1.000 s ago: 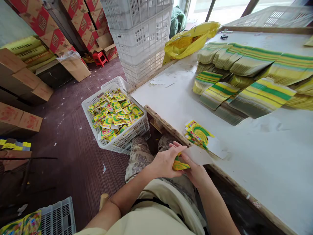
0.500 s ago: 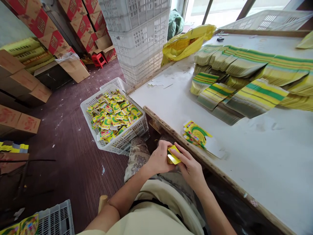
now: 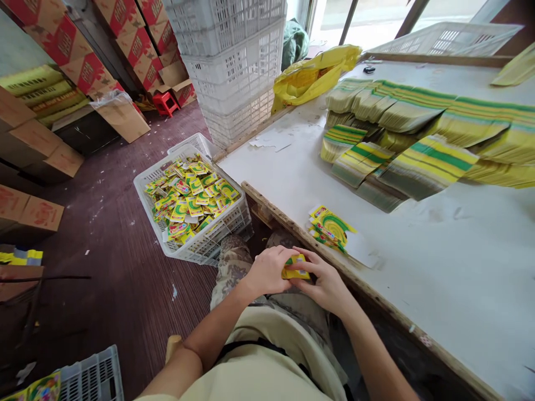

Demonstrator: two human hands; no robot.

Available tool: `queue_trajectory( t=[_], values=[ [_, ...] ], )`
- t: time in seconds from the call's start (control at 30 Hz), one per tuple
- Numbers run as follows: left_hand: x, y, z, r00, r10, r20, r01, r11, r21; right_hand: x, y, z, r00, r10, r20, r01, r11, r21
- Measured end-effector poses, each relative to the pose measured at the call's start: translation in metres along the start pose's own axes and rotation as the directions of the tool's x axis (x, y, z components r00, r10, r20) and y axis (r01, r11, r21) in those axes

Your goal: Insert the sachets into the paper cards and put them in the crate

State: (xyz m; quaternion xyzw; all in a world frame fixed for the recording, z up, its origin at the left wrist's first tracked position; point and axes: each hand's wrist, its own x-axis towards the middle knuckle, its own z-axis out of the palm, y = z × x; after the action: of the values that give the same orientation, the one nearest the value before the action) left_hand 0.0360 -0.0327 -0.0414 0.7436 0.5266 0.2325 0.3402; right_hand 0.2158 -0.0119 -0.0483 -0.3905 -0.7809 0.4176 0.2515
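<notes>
Above my lap, at the table's edge, a small yellow and green carton (image 3: 299,273) sits between my two hands. My left hand (image 3: 270,270) is closed around its left end and covers much of it. The fingers of my right hand (image 3: 324,281) are closed on its right end. Just beyond them on the white table lies a small pile of printed cartons (image 3: 332,227), yellow with a green swirl. To my left on the floor, a white plastic crate (image 3: 200,253) is heaped with small yellow and green cartons (image 3: 194,195).
Flat cartons (image 3: 426,161) stand in bundled stacks on the table (image 3: 460,256). A yellow bag (image 3: 315,78) lies at its far left corner, beside tall stacked white crates (image 3: 238,67). Cardboard boxes (image 3: 62,50) and a red stool (image 3: 165,103) are at the back left.
My hands have turned the carton, so a printed side now faces up instead of the plain yellow flap. My right fingers have shifted over it. The view has moved slightly.
</notes>
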Motion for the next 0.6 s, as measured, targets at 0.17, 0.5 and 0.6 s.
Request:
queue_trajectory(
  t=[0.17,0.5,0.6],
  values=[
    [-0.002,-0.017,-0.039,0.965,-0.060,-0.255,0.062,0.998,0.003,0.000,0.009,0.000,0.970,0.056,-0.235,-0.028,0.993,0.118],
    [0.002,-0.053,-0.075,0.743,-0.234,-0.627,0.197,0.972,-0.128,0.013,0.077,-0.035,0.807,0.166,-0.566,-0.454,0.787,-0.417],
    [0.001,-0.038,-0.038,0.875,-0.226,-0.428,0.134,0.963,-0.235,0.013,0.075,-0.034,0.774,0.174,-0.609,-0.460,0.816,-0.351]
  ],
)
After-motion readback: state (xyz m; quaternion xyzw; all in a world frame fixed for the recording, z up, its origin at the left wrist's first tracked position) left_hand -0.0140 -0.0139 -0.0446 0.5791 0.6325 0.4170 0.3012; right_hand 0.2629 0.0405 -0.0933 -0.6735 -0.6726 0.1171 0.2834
